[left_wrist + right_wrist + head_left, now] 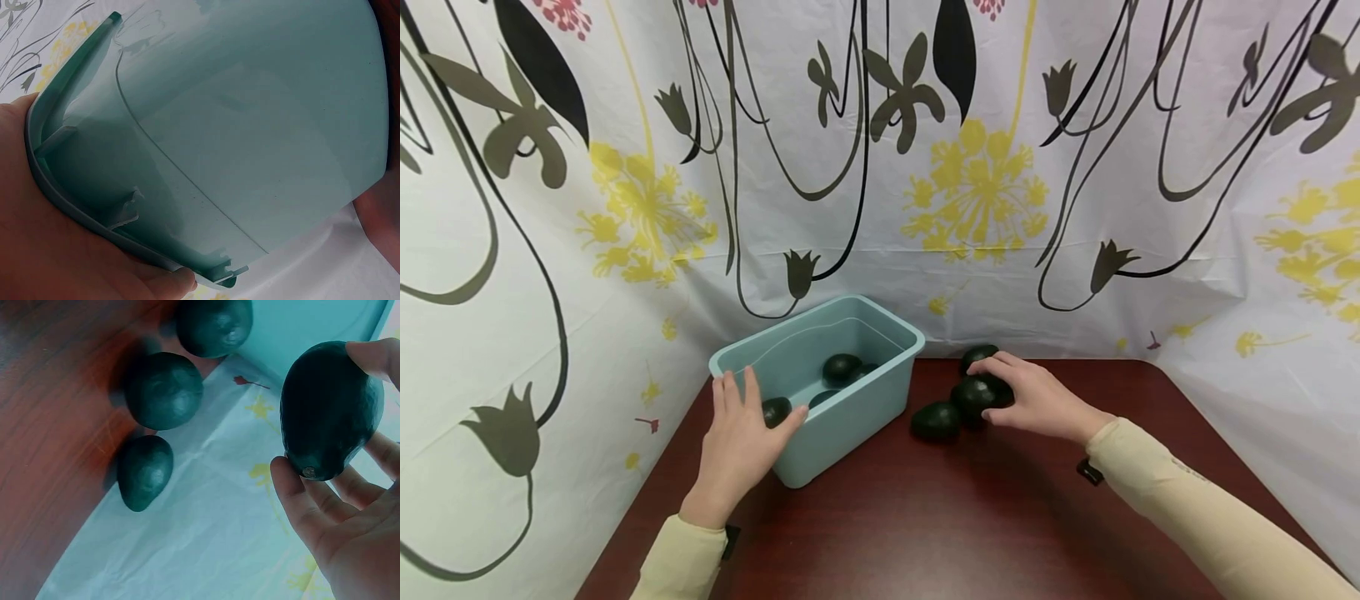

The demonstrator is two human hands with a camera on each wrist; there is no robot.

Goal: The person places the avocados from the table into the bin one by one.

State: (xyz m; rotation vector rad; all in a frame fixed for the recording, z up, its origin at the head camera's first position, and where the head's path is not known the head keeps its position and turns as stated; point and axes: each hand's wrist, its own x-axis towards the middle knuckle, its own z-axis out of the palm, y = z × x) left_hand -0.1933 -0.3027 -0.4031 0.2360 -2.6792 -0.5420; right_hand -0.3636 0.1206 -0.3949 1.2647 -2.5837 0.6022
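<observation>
A light blue-green plastic bin (850, 417) stands on the table with several dark green avocados (842, 367) inside. My left hand (741, 446) holds the bin's near end at the rim, thumb and fingers spread across its corners. The left wrist view shows the bin's outer wall (250, 125) and the hand against the rim. My right hand (1037, 396) grips an avocado (328, 409) between thumb and fingertips, to the right of the bin. Three loose avocados lie near it: one by the bin (214, 325), a middle one (164, 390) and a smaller-looking one (145, 473).
The dark red-brown table (925, 533) runs back to a white cloth (850, 225) with flower prints. That cloth also hangs along the left and right sides. The bin's far end stands close to the back cloth.
</observation>
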